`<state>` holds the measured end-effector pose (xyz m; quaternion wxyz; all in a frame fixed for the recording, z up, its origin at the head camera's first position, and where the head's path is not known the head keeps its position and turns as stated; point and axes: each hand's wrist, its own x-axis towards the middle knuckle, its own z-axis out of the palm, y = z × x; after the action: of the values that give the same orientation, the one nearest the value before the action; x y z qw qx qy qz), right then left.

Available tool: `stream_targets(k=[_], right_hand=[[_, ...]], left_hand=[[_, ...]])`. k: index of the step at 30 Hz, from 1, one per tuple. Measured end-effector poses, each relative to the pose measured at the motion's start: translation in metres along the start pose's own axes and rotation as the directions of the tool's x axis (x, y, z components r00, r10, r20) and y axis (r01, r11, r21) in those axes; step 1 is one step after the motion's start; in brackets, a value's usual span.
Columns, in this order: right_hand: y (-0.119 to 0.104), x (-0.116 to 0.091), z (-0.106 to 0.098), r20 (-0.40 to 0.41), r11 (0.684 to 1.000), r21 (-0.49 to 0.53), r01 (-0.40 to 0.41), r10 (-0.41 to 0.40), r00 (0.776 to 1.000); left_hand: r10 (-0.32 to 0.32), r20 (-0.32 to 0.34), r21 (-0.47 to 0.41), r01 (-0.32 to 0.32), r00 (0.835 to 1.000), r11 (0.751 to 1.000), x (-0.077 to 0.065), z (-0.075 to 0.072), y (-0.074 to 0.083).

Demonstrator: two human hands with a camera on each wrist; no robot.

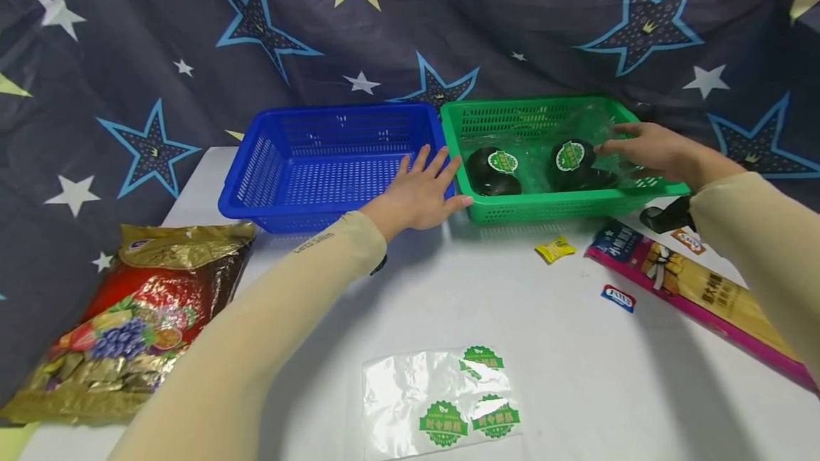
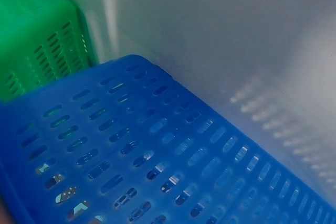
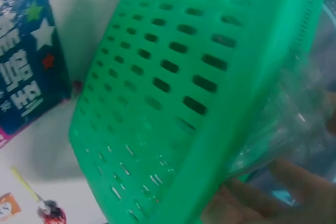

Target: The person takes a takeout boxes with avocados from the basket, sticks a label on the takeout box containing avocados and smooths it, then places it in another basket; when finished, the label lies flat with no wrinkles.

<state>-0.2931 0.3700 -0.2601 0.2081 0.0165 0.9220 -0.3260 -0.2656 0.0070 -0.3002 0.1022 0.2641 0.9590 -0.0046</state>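
My right hand (image 1: 647,151) reaches over the right end of the green basket (image 1: 506,208), pinching the clear plastic bag (image 1: 592,130) around a dark rounded item (image 1: 566,175) with a green round label. In the right wrist view, the fingers (image 3: 294,187) meet the crinkled plastic beside the basket's rim. Another dark item (image 1: 493,180) with the same kind of label lies at the green basket's left end. My left hand (image 1: 419,194), fingers spread, rests at the adjoining rims of the green basket and the blue basket (image 1: 282,215). The left wrist view shows only the baskets' slotted sides.
A large red and gold candy bag (image 1: 141,326) lies at the left. A flat clear bag with green labels (image 1: 442,404) is at the front. A yellow wrapped candy (image 1: 555,250), a small blue packet (image 1: 618,298) and a long magenta-edged package (image 1: 698,290) lie at the right.
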Motion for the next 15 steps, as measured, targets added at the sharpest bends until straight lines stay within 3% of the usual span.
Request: stream_targets(k=[6,11,15], right_hand=[[-0.009,-0.005,0.01,-0.071,0.97,-0.242,0.02,-0.038,0.997],[-0.016,-0.007,0.016,-0.111,0.935,-0.353,0.039,-0.083,0.99],[-0.016,-0.008,0.019,-0.084,0.907,-0.42,0.045,-0.088,0.993]], left_hand=[[-0.002,0.0,-0.008,0.002,1.0,1.0,0.0,0.0,0.0],[-0.008,0.01,-0.009,0.008,1.0,1.0,0.0,0.001,0.0],[-0.011,0.017,-0.005,0.011,1.0,1.0,-0.001,0.001,0.0]])
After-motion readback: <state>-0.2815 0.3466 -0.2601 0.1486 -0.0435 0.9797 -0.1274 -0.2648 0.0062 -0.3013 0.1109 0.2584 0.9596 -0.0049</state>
